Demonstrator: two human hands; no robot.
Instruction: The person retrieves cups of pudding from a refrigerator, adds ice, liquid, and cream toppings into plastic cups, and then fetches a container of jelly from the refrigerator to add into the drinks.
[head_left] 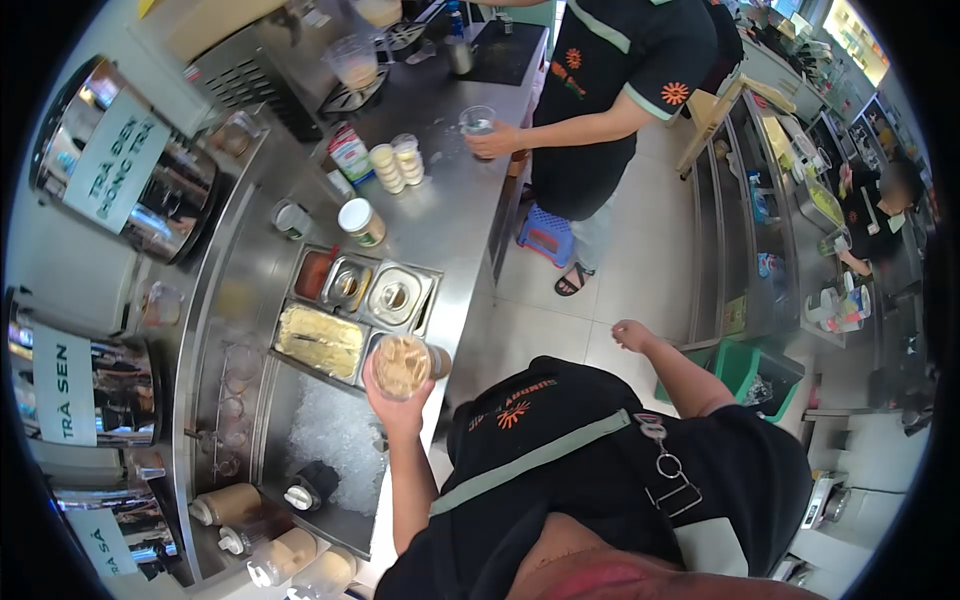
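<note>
My left hand [388, 412] is wrapped round a clear cup [402, 368] of light brown drink with a pale, lumpy top. The cup is held above the counter's edge, close to a metal pan of pale yellow topping [322, 340] and a bin of ice [335, 440]. Away from the counter, my right hand [629, 336] hangs over the floor with its fingers loosely curled in, and nothing shows in it. Lidded steel containers [400, 295] sit just beyond the cup.
A co-worker [600, 110] stands at the counter holding a clear cup [480, 122]. A blue stool [546, 234] and a green bin [738, 370] are on the floor. Labelled tea urns [120, 160] line the left; shelves [750, 200] and another person [885, 215] are at right.
</note>
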